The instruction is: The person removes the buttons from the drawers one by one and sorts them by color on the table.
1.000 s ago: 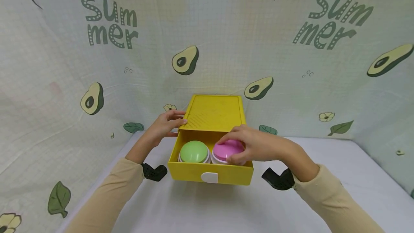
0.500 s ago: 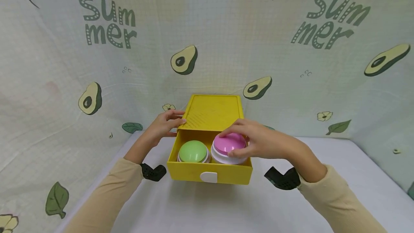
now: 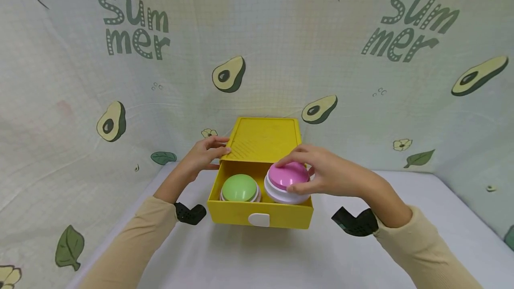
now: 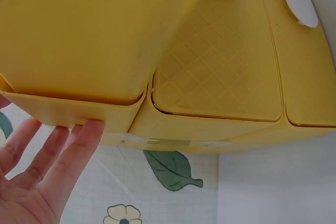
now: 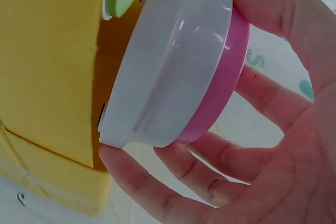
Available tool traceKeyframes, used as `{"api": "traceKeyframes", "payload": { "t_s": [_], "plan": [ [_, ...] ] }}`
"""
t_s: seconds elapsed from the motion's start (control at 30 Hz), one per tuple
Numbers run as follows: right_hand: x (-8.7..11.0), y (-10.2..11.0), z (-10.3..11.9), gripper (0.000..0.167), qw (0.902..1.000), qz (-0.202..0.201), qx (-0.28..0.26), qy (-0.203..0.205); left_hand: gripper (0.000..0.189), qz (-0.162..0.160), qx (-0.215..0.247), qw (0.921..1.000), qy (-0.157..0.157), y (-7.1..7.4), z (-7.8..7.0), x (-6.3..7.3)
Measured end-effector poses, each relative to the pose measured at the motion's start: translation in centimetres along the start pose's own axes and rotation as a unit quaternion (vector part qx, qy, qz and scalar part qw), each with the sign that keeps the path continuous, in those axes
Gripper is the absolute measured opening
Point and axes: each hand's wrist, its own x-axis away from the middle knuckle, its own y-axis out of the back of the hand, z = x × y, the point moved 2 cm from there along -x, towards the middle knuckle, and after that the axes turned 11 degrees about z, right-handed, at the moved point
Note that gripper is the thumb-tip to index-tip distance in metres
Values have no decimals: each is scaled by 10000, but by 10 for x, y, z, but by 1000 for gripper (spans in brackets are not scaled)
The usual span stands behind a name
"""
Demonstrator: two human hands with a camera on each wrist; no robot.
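Head camera looks forward and down over the tabletop (image 3: 257,262) from farthest back, left-wrist camera sits close on the left fingers (image 4: 76,156) at the yellow box (image 4: 220,61), right-wrist camera likewise close and side-on to the pink-lidded container (image 5: 178,61), which the head view also shows.

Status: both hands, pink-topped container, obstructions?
Right hand grips pink-topped container at open drawer. Left hand touches yellow cabinet. Green-topped container in drawer alongside; no obstruction visible above.
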Motion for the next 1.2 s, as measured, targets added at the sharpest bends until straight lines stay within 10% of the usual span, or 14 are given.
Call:
{"api": "traceKeyframes", "payload": {
  "t_s": [1.2],
  "plan": [
    [27, -13, -22, 41, 9940, -864, -628, 245, 49, 56, 122, 9999, 2, 1, 0, 1]
  ]
}}
